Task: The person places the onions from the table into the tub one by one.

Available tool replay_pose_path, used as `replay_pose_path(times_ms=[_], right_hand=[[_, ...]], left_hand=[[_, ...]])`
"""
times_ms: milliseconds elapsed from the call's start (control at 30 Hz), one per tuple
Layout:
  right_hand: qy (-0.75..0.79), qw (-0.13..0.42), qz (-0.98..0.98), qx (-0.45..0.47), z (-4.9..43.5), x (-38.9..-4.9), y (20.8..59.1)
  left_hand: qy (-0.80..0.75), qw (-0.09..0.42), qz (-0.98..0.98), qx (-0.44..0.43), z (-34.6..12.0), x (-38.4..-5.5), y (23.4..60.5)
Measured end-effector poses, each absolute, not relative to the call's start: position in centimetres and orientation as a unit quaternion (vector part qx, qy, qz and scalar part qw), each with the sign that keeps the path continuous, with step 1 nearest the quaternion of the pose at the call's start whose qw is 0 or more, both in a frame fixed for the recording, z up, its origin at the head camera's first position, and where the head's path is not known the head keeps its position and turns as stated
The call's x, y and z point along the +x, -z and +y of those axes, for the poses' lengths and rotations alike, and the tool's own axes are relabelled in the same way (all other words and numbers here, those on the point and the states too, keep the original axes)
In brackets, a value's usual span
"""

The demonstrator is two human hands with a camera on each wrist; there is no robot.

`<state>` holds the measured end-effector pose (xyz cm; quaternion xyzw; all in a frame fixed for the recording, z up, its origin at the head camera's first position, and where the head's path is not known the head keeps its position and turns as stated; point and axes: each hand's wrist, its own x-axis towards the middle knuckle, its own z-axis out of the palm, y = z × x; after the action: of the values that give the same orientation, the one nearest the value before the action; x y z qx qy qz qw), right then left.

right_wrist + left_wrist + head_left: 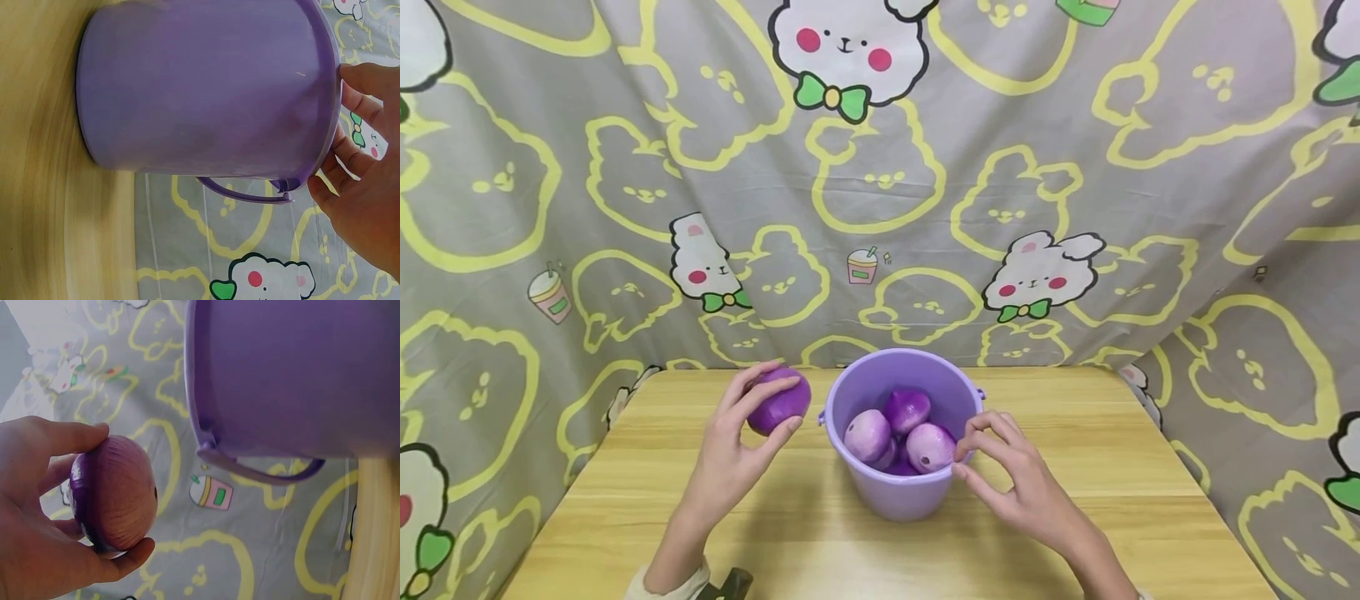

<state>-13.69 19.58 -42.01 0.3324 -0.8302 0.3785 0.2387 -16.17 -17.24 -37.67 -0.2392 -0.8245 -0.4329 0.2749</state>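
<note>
My left hand [730, 454] holds a purple onion [781, 402] between thumb and fingers, left of the bucket and above the table. The left wrist view shows the onion's paler, streaked side [125, 494] facing the bucket. A light purple bucket [902, 496] stands upright on the table. Several purple onions lie inside, among them a pale one [867, 435] and a darker one [907, 408]; lower ones are partly hidden. My right hand [1026, 479] grips the bucket's right rim, its fingertips [347, 72] right at the edge in the right wrist view.
The wooden table [1060, 550] runs back to a grey curtain [910, 225] printed with yellow outlines and white cartoon animals. The bucket's handle [240, 195] hangs down along its far side. Near the left sleeve, a dark object [735, 583] shows at the bottom edge.
</note>
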Motion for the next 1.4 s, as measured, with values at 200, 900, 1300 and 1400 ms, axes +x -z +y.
replay_pose_path(times_ms=[200, 900, 1300, 1400], right_hand=[[-0.382, 0.236, -0.831, 0.329, 19.6, -13.7, 42.1], [-0.376, 0.244, -0.828, 0.336, 19.6, -13.6, 42.1], [-0.376, 0.241, -0.831, 0.332, 19.5, -13.7, 42.2], [-0.376, 0.243, -0.830, 0.334, 19.4, -13.7, 42.2]], left_hand=[[0.435, 0.265, -0.821, -0.256, -16.5, -15.7, 37.5], [0.463, 0.222, -0.804, -0.300, -13.9, -15.4, 36.8], [0.480, 0.201, -0.792, -0.318, -12.6, -15.4, 36.7], [0.479, 0.200, -0.793, -0.317, -12.3, -15.4, 36.7]])
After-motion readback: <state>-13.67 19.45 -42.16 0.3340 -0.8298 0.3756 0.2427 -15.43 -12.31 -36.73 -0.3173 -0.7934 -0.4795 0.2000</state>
